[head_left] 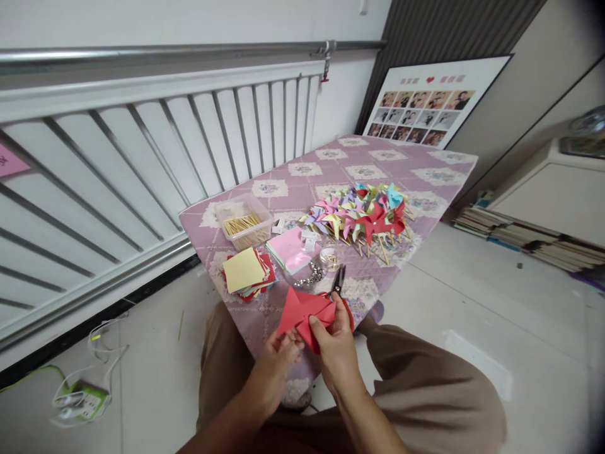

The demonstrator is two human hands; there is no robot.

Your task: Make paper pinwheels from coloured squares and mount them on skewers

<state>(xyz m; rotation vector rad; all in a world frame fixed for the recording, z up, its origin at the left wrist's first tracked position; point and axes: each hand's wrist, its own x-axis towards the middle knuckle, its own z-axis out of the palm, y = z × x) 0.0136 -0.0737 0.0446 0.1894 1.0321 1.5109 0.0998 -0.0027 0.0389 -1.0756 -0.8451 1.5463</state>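
Note:
A piece of red paper [309,310], cut and partly folded into a pinwheel shape, is held above the near end of the table. My right hand [338,347] pinches its folded middle, thumb on top. At the lower left edge, the curled fingers of my left hand [280,359] grip the same paper. Just beyond lie scissors [338,281], black blades pointing away, their red handles partly hidden by the paper and my right hand. A clear dish with small shiny metal pieces [316,272] sits behind the paper. Beside it is a small round container of little pale pieces [332,260].
Coloured paper squares [246,271] and pink sheets [290,249] lie on the patterned tablecloth [269,189]. A plastic box [227,233] holds wooden sticks. Several finished pinwheels [359,214] are heaped right. A radiator [236,139] runs along the left; a power strip [87,400] lies on the floor.

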